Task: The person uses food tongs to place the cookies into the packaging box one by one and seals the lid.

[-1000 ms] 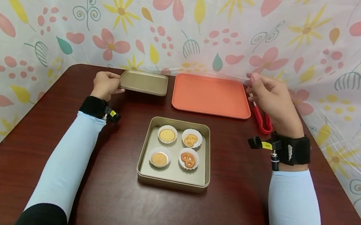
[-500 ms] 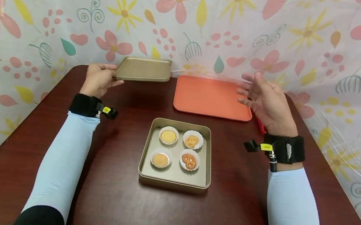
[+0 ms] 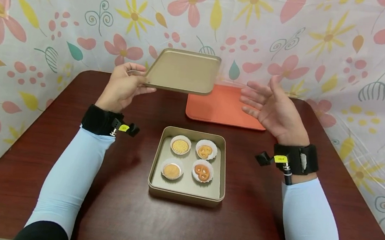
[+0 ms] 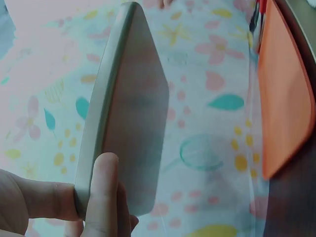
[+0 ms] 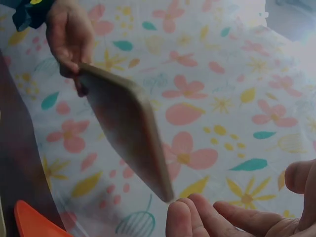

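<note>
My left hand pinches the left edge of a gold metal tin lid, held up in the air over the back of the table. In the left wrist view the lid stands edge-on between the thumb and fingers. My right hand is raised to the right of the lid, palm turned inward and fingers extended, holding nothing. In the right wrist view its fingertips are close to the lid's far corner. Below, a square gold tin holds several cookies in white paper cups, including a pretzel-shaped cookie.
An orange tray lies at the back of the table, partly covered by the lid in the head view. A red-handled tool shows beside the tray in the left wrist view. Behind hangs a flowered cloth.
My left hand has lifted the lid off the back of the table and brought it rightward and nearer. My right hand has moved left from near the red-handled tool, fingers spreading.
</note>
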Demonstrator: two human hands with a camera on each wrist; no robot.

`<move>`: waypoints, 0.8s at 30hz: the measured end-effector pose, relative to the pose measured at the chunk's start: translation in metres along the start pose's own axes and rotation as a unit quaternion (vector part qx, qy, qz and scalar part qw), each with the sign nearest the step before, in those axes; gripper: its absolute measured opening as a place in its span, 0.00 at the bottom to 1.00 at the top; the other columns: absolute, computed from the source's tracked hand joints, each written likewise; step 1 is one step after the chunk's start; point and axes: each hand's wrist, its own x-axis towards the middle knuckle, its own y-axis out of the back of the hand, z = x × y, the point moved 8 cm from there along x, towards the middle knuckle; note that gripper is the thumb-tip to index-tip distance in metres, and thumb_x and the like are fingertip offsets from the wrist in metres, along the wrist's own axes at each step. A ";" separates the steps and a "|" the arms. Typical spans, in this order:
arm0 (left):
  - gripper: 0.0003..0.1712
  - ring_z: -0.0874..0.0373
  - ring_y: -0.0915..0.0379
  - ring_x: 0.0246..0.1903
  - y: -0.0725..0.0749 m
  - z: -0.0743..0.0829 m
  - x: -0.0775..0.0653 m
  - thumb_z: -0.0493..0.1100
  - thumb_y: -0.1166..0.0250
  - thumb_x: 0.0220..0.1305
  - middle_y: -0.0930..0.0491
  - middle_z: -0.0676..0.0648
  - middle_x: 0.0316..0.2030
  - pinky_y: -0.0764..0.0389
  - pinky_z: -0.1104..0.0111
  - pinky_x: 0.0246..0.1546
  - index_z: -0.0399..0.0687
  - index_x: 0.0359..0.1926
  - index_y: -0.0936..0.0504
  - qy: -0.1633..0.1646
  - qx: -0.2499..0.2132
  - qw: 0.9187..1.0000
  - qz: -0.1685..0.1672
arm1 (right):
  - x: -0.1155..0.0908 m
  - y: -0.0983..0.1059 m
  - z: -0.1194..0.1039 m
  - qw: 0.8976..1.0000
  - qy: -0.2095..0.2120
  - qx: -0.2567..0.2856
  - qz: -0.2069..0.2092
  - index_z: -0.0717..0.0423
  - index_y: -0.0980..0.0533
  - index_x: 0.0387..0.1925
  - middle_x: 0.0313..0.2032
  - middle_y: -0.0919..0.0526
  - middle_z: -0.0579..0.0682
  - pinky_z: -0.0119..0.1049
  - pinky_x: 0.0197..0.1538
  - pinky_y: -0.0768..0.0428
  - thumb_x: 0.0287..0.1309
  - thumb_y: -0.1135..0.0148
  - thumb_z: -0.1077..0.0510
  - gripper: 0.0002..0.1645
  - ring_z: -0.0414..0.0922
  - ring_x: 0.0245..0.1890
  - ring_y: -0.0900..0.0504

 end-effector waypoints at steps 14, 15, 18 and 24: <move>0.12 0.49 0.26 0.41 -0.046 -0.004 -0.023 0.22 0.43 0.69 0.35 0.40 0.47 0.12 0.57 0.48 0.36 0.46 0.34 -0.011 -0.002 0.999 -0.044 | 0.007 -0.014 0.022 0.999 -0.028 -0.033 0.006 0.58 0.49 0.80 0.74 0.39 0.61 0.42 0.61 0.19 0.75 0.49 0.37 0.46 0.52 0.66 0.26; 0.12 0.49 0.25 0.41 -0.048 -0.006 -0.023 0.22 0.43 0.68 0.35 0.40 0.46 0.12 0.56 0.48 0.36 0.46 0.34 -0.009 -0.006 0.999 -0.046 | 0.008 -0.015 0.023 0.999 -0.026 -0.034 0.003 0.57 0.50 0.80 0.75 0.41 0.61 0.41 0.60 0.19 0.75 0.49 0.37 0.46 0.52 0.65 0.27; 0.12 0.48 0.22 0.43 -0.057 -0.009 -0.026 0.21 0.44 0.69 0.34 0.39 0.46 0.12 0.56 0.48 0.37 0.43 0.35 -0.002 -0.008 0.998 -0.057 | 0.009 -0.017 0.025 0.999 -0.012 -0.036 0.004 0.56 0.50 0.80 0.73 0.38 0.58 0.40 0.57 0.17 0.75 0.48 0.40 0.45 0.49 0.62 0.24; 0.16 0.47 0.21 0.41 -0.072 -0.014 -0.030 0.19 0.45 0.68 0.37 0.38 0.53 0.12 0.54 0.47 0.37 0.50 0.37 0.020 0.017 0.995 -0.093 | 0.009 -0.013 0.025 0.997 0.023 -0.061 0.042 0.59 0.49 0.80 0.53 0.20 0.52 0.35 0.43 0.14 0.76 0.44 0.52 0.42 0.44 0.44 0.17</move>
